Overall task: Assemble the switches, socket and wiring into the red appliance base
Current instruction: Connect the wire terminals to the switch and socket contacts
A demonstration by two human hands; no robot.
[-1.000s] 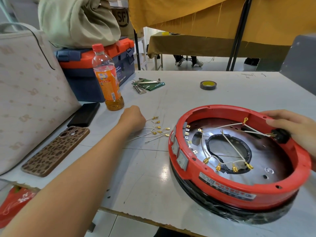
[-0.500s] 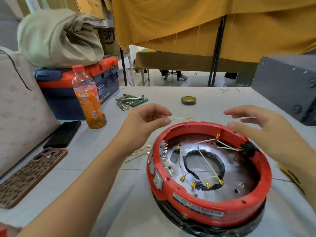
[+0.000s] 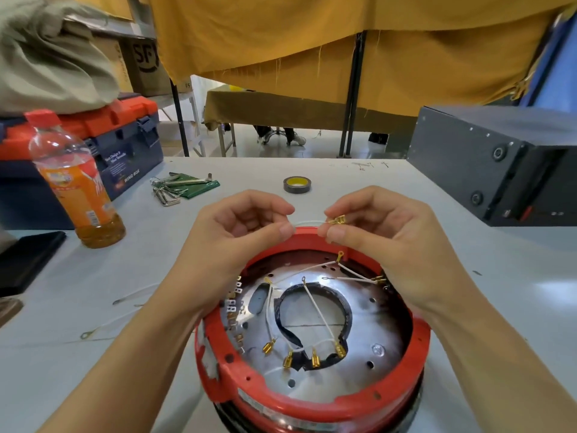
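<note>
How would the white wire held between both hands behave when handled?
The white wire bows between the left hand and right hand, so it is probably floppy. It looks thin and likely light. Its brass terminal is small and may slip from a fingertip pinch.

Glossy red plastic base (image 3: 312, 407) around a shiny, mirror-smooth metal plate (image 3: 359, 348); brassy metal terminals (image 3: 340, 350); clear plastic bottle (image 3: 75, 179); matt mustard cloth (image 3: 312, 42); smooth pale desk (image 3: 93, 307).
</note>
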